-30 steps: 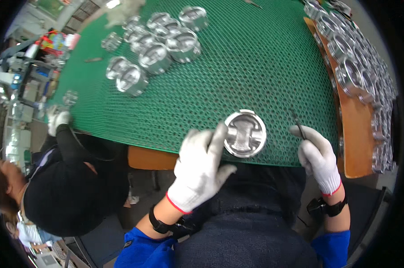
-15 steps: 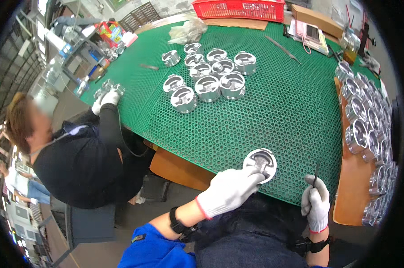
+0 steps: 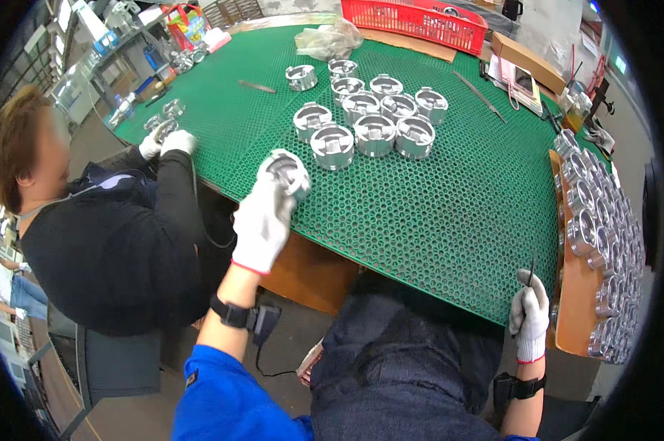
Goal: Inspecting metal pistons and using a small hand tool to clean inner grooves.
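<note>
My left hand (image 3: pixel 262 228), in a white glove with a red cuff, is closed on a silver metal piston (image 3: pixel 285 173). It holds the piston up near the front left edge of the green perforated table mat (image 3: pixel 442 209). In my gloved right hand (image 3: pixel 530 312), a thin dark pointed tool (image 3: pixel 533 266) sticks up between the closed fingers; its exact kind does not show. That hand is by the table's front right edge. Several more pistons (image 3: pixel 376 136) stand grouped on the mat beyond my left hand.
Many pistons (image 3: pixel 607 246) fill a brown board (image 3: pixel 576 309) at the right. Flat metal files (image 3: pixel 480 95) lie on the mat. A red crate (image 3: pixel 413 26), plastic bag (image 3: pixel 328 40) and jar (image 3: pixel 573 103) stand farther back. A person (image 3: pixel 112 242) in black handles pistons at the left.
My left hand has lifted the piston from the front edge and carried it left and away from me, toward the grouped pistons. My right hand still holds the thin tool. The view has shifted slightly.
</note>
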Demonstrator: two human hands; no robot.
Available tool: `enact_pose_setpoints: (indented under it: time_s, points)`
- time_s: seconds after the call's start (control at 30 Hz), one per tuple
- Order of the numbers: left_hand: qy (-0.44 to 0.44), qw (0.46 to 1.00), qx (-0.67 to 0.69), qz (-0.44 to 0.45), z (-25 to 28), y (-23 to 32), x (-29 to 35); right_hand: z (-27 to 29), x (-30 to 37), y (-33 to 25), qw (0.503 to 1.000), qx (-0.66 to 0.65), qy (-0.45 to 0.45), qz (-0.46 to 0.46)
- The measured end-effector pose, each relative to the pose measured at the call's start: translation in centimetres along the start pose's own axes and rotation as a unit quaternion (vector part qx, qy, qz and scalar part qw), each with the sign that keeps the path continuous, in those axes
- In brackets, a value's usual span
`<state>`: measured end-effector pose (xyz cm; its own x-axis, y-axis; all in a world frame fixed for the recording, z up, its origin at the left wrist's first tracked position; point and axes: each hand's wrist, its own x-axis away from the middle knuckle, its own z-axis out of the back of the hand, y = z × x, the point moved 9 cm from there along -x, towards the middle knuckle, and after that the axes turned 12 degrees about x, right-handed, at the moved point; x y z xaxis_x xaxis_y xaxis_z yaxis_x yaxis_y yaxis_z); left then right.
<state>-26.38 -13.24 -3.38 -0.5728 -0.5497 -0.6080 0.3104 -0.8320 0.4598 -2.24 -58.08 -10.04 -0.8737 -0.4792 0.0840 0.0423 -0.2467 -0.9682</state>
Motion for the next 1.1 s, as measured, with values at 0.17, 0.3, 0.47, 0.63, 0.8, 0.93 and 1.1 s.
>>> enact_pose_setpoints:
  time_s: [0.17,0.3,0.47,0.63,0.8,0.93,1.1]
  points:
    - [0.041,0.997,-0.071,-0.014,-2.5,-6.3,-3.7,-1.3,1.5,-1.6,0.999,0.014,0.039,-0.023]
    - [-0.035,0.977,0.130,0.163,-4.0,-8.3,-4.5,-1.8,1.2,-2.2,0.995,0.056,0.022,-0.076]
    - [-0.052,0.986,0.142,0.069,-4.3,-9.8,-5.5,-1.4,1.0,-2.1,0.996,0.067,-0.030,-0.040]
    - [-0.094,0.979,0.124,-0.132,-6.0,6.2,-7.4,-1.4,1.3,-1.4,0.991,-0.023,-0.130,0.006]
    - [-0.296,0.882,0.091,-0.356,-13.4,32.6,-6.4,-1.2,2.0,-2.3,0.946,0.085,-0.144,0.276]
    - [-0.390,0.823,0.120,-0.396,-19.2,42.9,-6.8,-0.6,2.5,-2.0,0.939,0.081,-0.202,0.265]
    - [-0.472,0.723,0.130,-0.487,-24.9,51.6,-6.0,-0.7,2.3,-1.6,0.925,-0.038,-0.281,0.252]
